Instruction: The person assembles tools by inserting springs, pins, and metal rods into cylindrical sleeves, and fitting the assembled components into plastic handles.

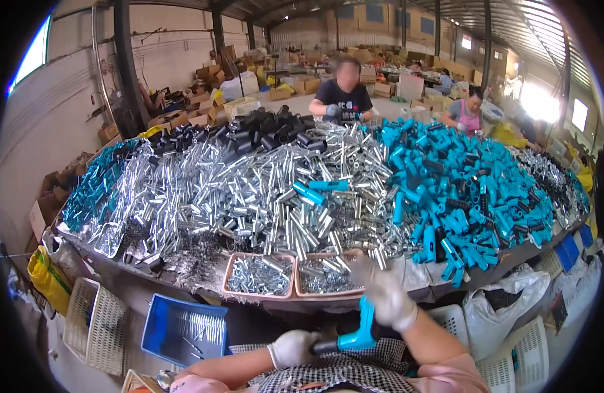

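My left hand [294,348], in a white glove, is closed around the black end of a teal pistol-shaped tool body [359,333] in front of my checked apron. The teal branch of that piece points up, close to my right hand [390,300]. That hand is also gloved in white and is raised near the table edge; motion smears its fingers, so their grip cannot be made out. Just beyond it are two pink trays, the left tray [294,278] and the right tray [328,293], both holding small metal parts.
A heap of silver metal tubes [249,190] covers the table's middle, teal pistol-shaped parts [472,183] its right, black parts [275,128] its far side. Below stand a blue bin [159,327], a white basket [112,327] and a white sack [511,298]. Two people work across the table.
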Motion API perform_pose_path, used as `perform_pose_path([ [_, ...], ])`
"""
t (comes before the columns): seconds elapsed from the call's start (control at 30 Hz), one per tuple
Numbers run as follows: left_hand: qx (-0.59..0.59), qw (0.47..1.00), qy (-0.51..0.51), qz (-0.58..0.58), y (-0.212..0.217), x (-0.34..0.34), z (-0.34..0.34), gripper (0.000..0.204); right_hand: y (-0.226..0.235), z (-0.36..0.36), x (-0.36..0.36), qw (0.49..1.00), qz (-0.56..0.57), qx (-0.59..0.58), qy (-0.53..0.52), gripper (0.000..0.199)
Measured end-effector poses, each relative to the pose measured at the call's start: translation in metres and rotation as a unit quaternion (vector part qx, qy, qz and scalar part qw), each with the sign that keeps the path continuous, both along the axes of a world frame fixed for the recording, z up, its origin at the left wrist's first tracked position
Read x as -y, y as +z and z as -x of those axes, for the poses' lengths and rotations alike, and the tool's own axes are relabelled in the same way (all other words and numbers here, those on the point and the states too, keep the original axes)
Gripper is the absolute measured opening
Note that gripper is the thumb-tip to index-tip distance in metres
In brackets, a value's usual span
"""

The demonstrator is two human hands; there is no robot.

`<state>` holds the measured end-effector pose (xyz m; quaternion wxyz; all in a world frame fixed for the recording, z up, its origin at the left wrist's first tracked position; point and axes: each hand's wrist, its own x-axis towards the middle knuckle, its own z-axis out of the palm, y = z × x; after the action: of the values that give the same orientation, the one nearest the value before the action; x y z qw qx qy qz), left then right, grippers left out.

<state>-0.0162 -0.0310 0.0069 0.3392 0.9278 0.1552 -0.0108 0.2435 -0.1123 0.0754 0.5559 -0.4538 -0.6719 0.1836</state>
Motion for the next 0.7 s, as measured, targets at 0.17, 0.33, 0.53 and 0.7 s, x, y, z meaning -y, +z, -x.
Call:
perform_pose_path([
  [0.17,0.032,0.981,0.181,-0.057,-0.01,-0.041,-0.002,0.024,0.024,0.036,0.013,0.987,-0.049,0.113,0.102,0.056],
  [0.33,0.0,0.999,0.034,-0.03,0.022,-0.019,-0.008,0.023,-0.009,-0.015,-0.016,0.904,-0.038,0.4,-0.146,0.043],
  [0.53,-0.044,0.993,-0.021,0.109,0.006,-0.039,0.004,0.032,-0.016,0.018,0.023,0.951,0.169,0.247,0.081,0.08],
  [0.7,0.008,0.968,0.012,-0.25,0.008,-0.048,-0.005,0.026,-0.054,0.044,0.03,0.743,0.508,-0.403,0.165,0.056],
])
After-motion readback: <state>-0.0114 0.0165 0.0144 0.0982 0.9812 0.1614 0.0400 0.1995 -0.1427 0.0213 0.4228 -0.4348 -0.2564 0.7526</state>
